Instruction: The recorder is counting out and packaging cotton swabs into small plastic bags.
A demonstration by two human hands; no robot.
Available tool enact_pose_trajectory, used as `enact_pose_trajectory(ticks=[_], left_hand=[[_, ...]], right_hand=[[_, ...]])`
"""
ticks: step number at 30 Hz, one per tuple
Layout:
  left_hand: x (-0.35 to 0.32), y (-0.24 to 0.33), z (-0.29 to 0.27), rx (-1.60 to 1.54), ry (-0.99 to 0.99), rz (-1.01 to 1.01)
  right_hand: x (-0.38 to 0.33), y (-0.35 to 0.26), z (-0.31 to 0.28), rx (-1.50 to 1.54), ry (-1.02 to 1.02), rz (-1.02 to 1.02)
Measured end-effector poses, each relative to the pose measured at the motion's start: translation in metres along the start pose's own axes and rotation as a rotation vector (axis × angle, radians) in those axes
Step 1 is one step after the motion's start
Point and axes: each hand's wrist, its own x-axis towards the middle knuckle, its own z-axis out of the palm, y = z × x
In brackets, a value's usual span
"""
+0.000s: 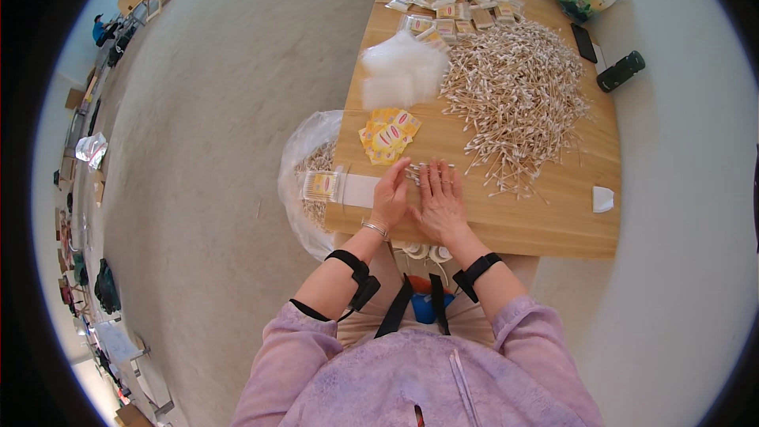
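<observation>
My right hand [441,199] lies flat, palm down, on the wooden table near its front edge, fingers stretched out over a few cotton swabs [414,171]. Standing on its side just left of them is my left hand [390,196], fingers extended and thumb toward the right hand. Part of the swabs is hidden under the fingers. Small yellow printed cards [389,136] lie in a loose heap beyond the left hand. Left of that hand is a white strip [360,190], with a clear packet of swabs [320,186] at the table's left edge.
A large heap of loose swabs [522,95] covers the table's right side. Farther back are clear bags [403,69] and filled packets [458,8]. A black cylinder [621,71] and a phone [583,43] sit by the wall. A plastic sack [294,209] hangs at the left edge.
</observation>
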Motion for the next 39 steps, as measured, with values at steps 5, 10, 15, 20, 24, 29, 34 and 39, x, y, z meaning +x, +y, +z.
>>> enact_pose_trajectory(ticks=[5, 10, 15, 20, 24, 29, 34, 39], left_hand=[[-0.001, -0.008, -0.002, -0.043, 0.028, 0.018], [0.001, -0.009, 0.002, -0.109, 0.019, 0.016], [0.0, -0.01, -0.001, -0.057, 0.007, 0.02], [0.0, -0.006, 0.0, -0.063, 0.041, 0.073], [0.0, -0.007, 0.0, -0.079, 0.035, 0.063], [0.0, -0.006, -0.001, -0.047, 0.029, 0.053], [0.0, -0.008, -0.002, -0.06, 0.037, 0.043], [0.0, -0.004, 0.001, -0.122, 0.03, 0.004]], right_hand=[[0.003, -0.005, -0.012, 0.031, -0.143, 0.029], [0.021, 0.012, -0.005, 0.059, -0.089, 0.052], [0.017, 0.013, -0.005, 0.067, -0.039, -0.006], [-0.004, 0.015, -0.002, 0.074, -0.039, -0.063], [0.003, 0.017, 0.0, 0.05, 0.069, -0.004], [0.015, 0.021, -0.011, 0.173, 0.112, 0.085], [0.002, 0.014, -0.012, 0.152, 0.172, 0.101], [-0.024, 0.008, -0.004, 0.135, -0.04, 0.003]])
